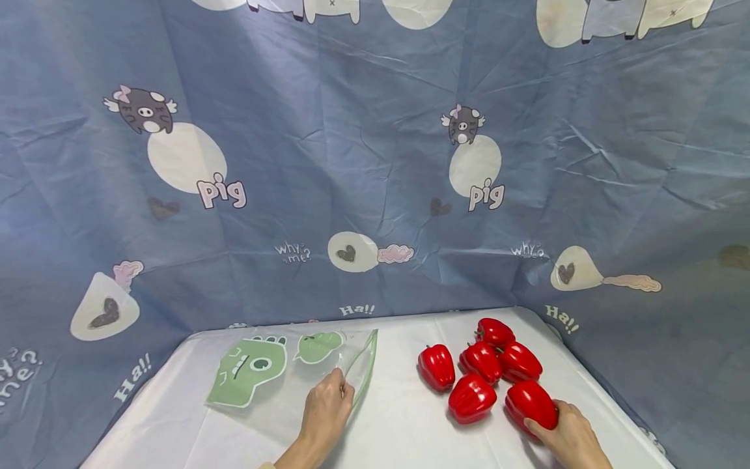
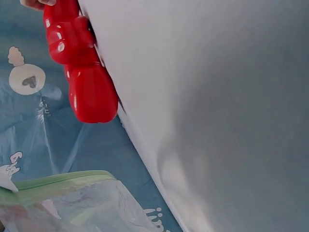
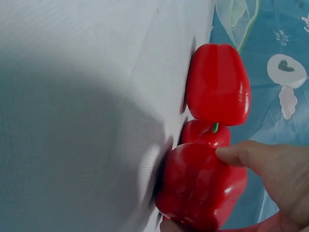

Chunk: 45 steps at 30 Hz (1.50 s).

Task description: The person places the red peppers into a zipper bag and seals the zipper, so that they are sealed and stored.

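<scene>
A clear plastic zip bag (image 1: 275, 410) with a green cartoon monster print lies on the left of the white table. My left hand (image 1: 328, 407) pinches the green-trimmed edge of its mouth, which also shows in the left wrist view as a green strip (image 2: 72, 180). On the right, my right hand (image 1: 569, 433) grips a red bell pepper (image 1: 530, 407), thumb on one side and fingers round the other. That same held pepper (image 3: 200, 188) fills the lower middle of the right wrist view. Several more red bell peppers (image 1: 480, 361) lie close together just beyond and left of it.
The white table (image 1: 404, 430) ends at a blue cartoon-printed curtain (image 1: 375, 163) behind and at both sides. A lone pepper (image 1: 436, 368) lies at the left of the group, nearest the bag. Bare tablecloth stretches between bag and peppers.
</scene>
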Each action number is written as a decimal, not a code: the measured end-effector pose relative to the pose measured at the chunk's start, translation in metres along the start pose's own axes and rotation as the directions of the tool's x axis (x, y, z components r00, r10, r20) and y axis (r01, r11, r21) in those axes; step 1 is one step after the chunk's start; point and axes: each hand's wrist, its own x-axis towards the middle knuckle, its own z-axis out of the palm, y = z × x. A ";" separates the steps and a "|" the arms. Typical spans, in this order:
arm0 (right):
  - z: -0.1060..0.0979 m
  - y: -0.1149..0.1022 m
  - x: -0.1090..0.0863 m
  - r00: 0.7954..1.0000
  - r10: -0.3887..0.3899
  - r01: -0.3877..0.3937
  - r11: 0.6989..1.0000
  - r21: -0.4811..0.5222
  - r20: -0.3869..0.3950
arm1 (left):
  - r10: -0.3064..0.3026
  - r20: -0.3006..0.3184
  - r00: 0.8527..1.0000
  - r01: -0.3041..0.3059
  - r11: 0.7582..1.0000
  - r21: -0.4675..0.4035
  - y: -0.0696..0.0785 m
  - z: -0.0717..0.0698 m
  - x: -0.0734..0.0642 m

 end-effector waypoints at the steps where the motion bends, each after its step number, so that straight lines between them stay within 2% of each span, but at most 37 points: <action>1: -0.001 0.000 0.000 1.000 -0.001 0.001 1.000 -0.001 0.001 | -0.006 0.000 1.000 0.006 1.000 0.001 0.000 -0.001 0.000; 8: -0.004 0.002 0.000 1.000 -0.002 0.002 1.000 0.001 0.015 | -0.077 0.047 0.996 0.079 0.996 -0.040 0.003 -0.004 0.002; 16: -0.011 0.004 -0.004 0.998 -0.054 0.053 0.999 0.009 0.013 | -0.147 0.075 0.986 0.152 0.985 -0.076 0.004 -0.003 0.001; 21: -0.015 -0.005 -0.011 0.993 -0.115 0.115 0.993 0.010 -0.029 | -0.142 0.061 0.988 0.146 0.986 -0.079 0.003 -0.002 0.001; 25: -0.018 -0.013 -0.018 0.978 -0.197 0.197 0.980 -0.003 -0.075 | -0.130 0.046 0.990 0.134 0.987 -0.087 0.004 -0.002 0.002; 29: -0.020 -0.019 -0.023 0.963 -0.253 0.254 0.967 -0.009 -0.088 | -0.117 0.025 0.993 0.118 0.990 -0.077 0.004 -0.001 0.002; 36: -0.024 -0.027 -0.029 0.943 -0.304 0.304 0.952 -0.016 -0.137 | -0.118 0.086 0.989 0.127 0.986 -0.107 0.005 -0.001 0.002; 41: -0.025 -0.032 -0.033 0.926 -0.342 0.342 0.939 -0.027 -0.160 | -0.116 0.085 0.990 0.124 0.987 -0.101 0.005 0.000 0.001; 45: -0.025 -0.037 -0.035 0.921 -0.360 0.359 0.933 -0.031 -0.151 | -0.113 0.082 0.990 0.121 0.988 -0.096 0.005 0.000 0.000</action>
